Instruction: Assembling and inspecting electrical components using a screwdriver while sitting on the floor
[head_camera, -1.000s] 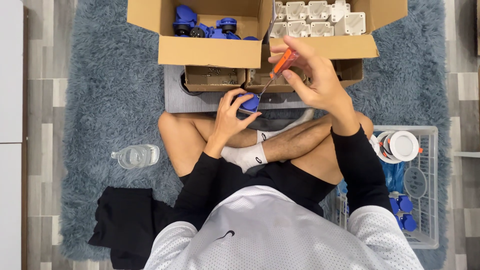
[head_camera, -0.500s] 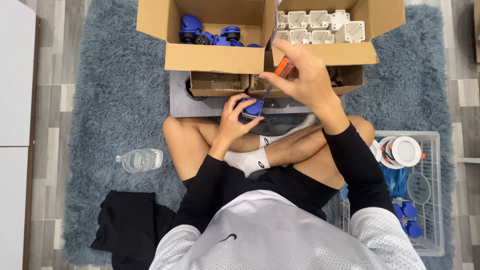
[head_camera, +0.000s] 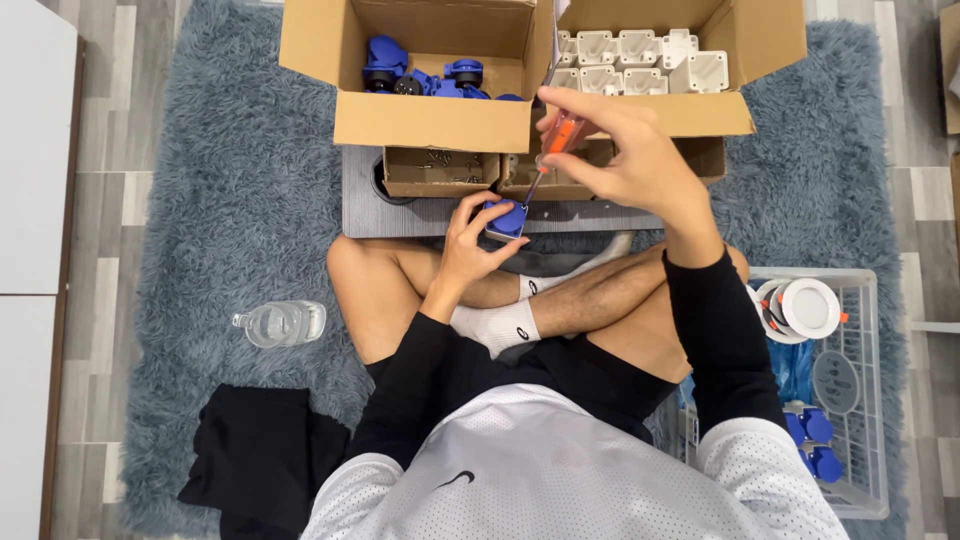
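Observation:
I sit cross-legged on a blue-grey rug. My left hand (head_camera: 470, 240) grips a small blue plastic part (head_camera: 507, 220) and steadies it on the grey board (head_camera: 400, 215) in front of my legs. My right hand (head_camera: 620, 150) holds an orange-handled screwdriver (head_camera: 556, 140) tilted downward, its tip resting on the blue part. Behind the board stand two open cardboard boxes: the left box (head_camera: 430, 120) holds several blue parts, the right box (head_camera: 690, 110) holds several white square parts.
Two small trays of screws (head_camera: 440, 170) sit on the board under the boxes. A clear water bottle (head_camera: 280, 323) lies on the rug at my left, dark cloth (head_camera: 255, 455) below it. A white wire basket (head_camera: 850, 400) with round white and blue pieces stands at my right.
The view has shifted slightly downward and right. Both hands stay on the blue part and the screwdriver, with the screwdriver tip still on the part.

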